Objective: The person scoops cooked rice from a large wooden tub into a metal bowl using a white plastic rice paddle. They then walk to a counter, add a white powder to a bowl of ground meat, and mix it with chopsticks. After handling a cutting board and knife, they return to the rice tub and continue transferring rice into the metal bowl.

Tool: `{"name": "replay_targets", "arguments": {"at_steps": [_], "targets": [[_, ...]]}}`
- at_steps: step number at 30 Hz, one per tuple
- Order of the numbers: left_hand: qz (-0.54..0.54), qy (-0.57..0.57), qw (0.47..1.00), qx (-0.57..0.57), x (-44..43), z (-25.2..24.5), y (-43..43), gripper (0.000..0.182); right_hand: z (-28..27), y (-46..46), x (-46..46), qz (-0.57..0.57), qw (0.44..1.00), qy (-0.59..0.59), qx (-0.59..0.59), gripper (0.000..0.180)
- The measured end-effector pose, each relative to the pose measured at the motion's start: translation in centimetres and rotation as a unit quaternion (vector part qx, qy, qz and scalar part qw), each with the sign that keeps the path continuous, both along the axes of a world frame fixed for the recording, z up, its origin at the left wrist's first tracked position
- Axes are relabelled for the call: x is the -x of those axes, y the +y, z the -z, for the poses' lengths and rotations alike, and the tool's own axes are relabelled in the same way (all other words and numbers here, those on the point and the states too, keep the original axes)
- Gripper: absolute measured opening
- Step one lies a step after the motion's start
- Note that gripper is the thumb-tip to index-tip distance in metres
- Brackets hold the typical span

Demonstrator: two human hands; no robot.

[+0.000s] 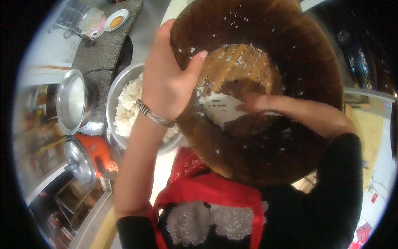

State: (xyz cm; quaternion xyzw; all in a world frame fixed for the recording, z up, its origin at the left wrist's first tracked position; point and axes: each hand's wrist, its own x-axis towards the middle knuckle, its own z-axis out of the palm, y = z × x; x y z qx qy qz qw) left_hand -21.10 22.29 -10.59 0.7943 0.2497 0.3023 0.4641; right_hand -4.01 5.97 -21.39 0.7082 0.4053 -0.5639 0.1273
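A large, dark wooden steamer tub [311,62] is tilted before me, its opening facing up towards me. My left hand [169,74] grips the tub's left rim, thumb inside, a braided metal bracelet on the wrist. Inside the tub, my right hand [256,104] holds a white slotted rice paddle [222,107], its blade low against the inner left side with some grains at its tip. White rice grains cling to the slatted wooden bottom [245,62] and the walls. Left of the tub, partly behind my left arm, a steel bowl [112,124] holds a heap of cooked white rice [126,115].
At the left stand a metal basin [60,107] and an orange pot [94,152] with a metal lid [81,165]. Farther off, a stone counter [93,57] carries a plate [123,15] with yellow-orange food and a pink-based appliance [96,28].
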Motion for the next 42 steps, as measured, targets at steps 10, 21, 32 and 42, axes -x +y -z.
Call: {"name": "replay_targets", "arguments": {"at_steps": [10, 21, 32, 42], "targets": [[-0.020, 0.048, 0.998, -0.023, -0.5, 0.4, 0.4, 0.066, 2.5, 3.5, -5.0, -0.157, 0.974, 0.100, -0.130, 0.043], [-0.120, -0.109, 0.972, 0.171, 8.6, 1.9, 3.0, 0.044, -23.2, 1.3, 0.7, 0.053, 0.972, 0.001, -0.227, 0.032], [-0.259, 0.060, 0.961, -0.076, 23.0, 16.4, 1.5, 0.038, -19.2, 4.9, 16.9, -0.286, 0.699, -0.392, -0.526, 0.014], [-0.210, 0.149, 0.957, -0.137, 22.0, 19.1, 1.5, 0.042, -21.0, 3.1, 13.6, 0.059, 0.876, -0.092, -0.470, 0.023]]}}
